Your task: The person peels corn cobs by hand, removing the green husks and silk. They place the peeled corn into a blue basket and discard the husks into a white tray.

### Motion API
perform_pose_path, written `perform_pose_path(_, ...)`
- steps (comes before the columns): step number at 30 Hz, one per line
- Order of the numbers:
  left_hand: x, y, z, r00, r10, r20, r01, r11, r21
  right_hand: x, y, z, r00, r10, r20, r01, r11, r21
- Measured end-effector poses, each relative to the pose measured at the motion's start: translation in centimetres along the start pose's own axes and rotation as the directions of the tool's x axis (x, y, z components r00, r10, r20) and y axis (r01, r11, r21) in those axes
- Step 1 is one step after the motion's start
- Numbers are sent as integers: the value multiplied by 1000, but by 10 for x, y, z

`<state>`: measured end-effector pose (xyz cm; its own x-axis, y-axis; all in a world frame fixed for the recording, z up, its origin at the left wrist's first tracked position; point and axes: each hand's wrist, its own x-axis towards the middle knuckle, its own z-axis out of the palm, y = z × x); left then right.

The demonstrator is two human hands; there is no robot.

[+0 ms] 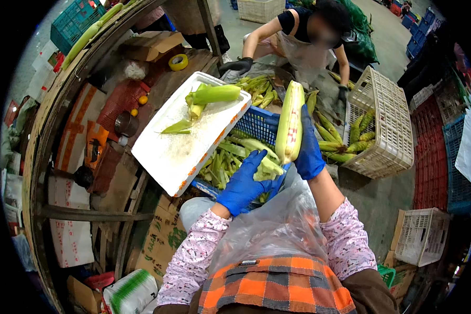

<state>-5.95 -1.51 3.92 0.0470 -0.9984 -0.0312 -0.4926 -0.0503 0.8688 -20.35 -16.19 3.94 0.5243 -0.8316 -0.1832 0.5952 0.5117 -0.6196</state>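
My right hand (310,147), in a blue glove, holds an ear of corn (290,121) upright; part of its husk is off and a strip of kernels shows. To its left, my left hand (244,181), gloved too, is spread over green husk leaves (219,167) in a blue plastic crate (257,125); a pale husk piece (270,168) lies by its fingers, and whether they grip it I cannot tell. A white foam lid (157,153) rests across the crate's left side, bearing a green husked ear (216,95) and loose leaves.
Across from me a co-worker in dark gloves reaches over unhusked corn (327,127). A white plastic crate (392,129) lies tipped at the right with ears inside. On the left stands a wooden shelf frame (49,117) with cardboard and yellow tape (178,62).
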Motion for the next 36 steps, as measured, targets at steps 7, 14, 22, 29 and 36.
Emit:
perform_pose_path(7,27,-6,-2,998,-49,-46,18,855,-519,-15,45,30,997,28,-72,-45,971,-235)
perform_pose_path(14,19,-15,-129,921,-292,-258,-17,631,-776,4,58,30,985,53,163,40,855,-517)
perform_pose_path(22,151,33,-404,533,-116,-838,-565,688,-455,-4,73,-34,963,259,-78,-248,731,-635)
perform_pose_path(29,198,12,-440,567,87,-819,-202,979,-37,13,89,-63,935,310,-169,-349,741,-573)
perform_pose_path(36,184,-175,-276,944,-175,-279,270,896,353,20,99,-45,903,394,-174,-425,754,-500)
